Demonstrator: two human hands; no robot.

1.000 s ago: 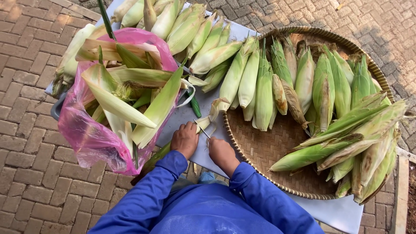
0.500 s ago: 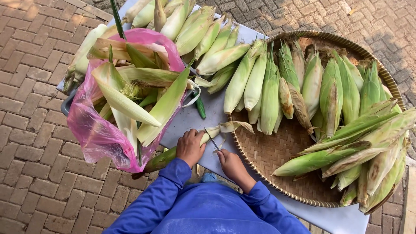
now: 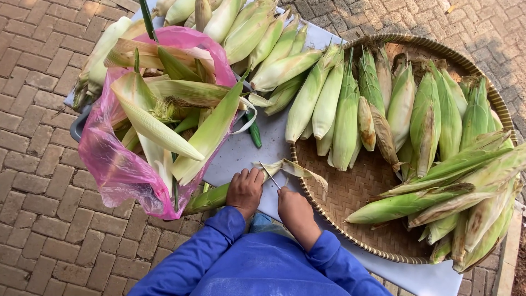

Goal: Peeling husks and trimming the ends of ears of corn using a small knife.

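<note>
Both hands have edged toward the round woven basket (image 3: 350, 203) at three o'clock; left hand (image 3: 245, 189) grips one green corn cob (image 3: 211, 198), right hand (image 3: 293, 207) closes on a thin knife (image 3: 270, 175) at its husk.

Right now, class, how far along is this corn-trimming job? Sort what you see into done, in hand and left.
Done: stripped husks fill the pink bag. In hand: the left hand steadies a corn ear on the white board while the right hand works a thin blade at its tip. Left: many unhusked ears lie in the woven tray and above the board.
</note>
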